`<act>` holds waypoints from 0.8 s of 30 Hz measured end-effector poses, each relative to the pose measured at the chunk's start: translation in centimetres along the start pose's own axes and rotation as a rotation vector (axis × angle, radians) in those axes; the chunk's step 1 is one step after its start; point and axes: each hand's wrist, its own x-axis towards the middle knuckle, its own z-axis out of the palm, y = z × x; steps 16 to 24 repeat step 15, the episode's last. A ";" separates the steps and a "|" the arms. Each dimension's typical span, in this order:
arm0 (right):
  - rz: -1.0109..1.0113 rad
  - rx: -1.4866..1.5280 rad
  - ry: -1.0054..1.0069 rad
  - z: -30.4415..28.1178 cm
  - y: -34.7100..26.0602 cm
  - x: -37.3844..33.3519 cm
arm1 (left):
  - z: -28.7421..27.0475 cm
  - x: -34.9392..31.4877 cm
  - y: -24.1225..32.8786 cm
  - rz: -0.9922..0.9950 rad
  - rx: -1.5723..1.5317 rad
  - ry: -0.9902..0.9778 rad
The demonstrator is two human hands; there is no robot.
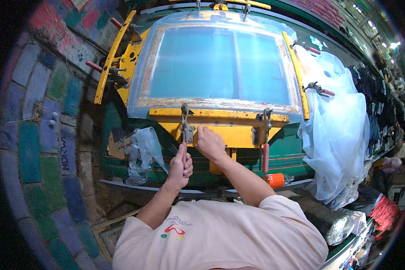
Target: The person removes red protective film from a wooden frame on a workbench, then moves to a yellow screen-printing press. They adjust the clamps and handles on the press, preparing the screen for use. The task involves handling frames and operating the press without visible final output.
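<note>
My left hand [180,167] is wrapped round the red handle of a toggle clamp [184,119] on the front yellow bar [225,115]. Just right of that clamp, my right hand [210,143] rests with curled fingers against the yellow plate [240,135]; its palm side is hidden. A second toggle clamp [267,120] stands farther right on the same bar, its red handle pointing toward me. Behind the bar, pale translucent mesh [198,63] lies stretched over a worn wooden frame [220,104]. The mesh reaches out past the frame to the yellow bars around it.
A raised yellow bar [107,67] with clamps stands at left, another yellow bar [296,74] at right. Loose white mesh [335,130] hangs over the right side. Clear plastic film [144,155] lies front left, an orange-labelled bottle [276,180] front right. Painted brickwork [45,135] borders the left.
</note>
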 end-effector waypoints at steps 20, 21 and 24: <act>-0.014 -0.004 0.068 0.7 0.0 -0.5 | 6.2 -9.1 7.6 -0.299 -0.867 -0.404; -0.014 -0.004 0.068 0.7 0.0 -0.5 | 6.2 -9.1 7.6 -0.299 -0.867 -0.404; -0.014 -0.004 0.068 0.7 0.0 -0.5 | 6.2 -9.1 7.6 -0.299 -0.867 -0.404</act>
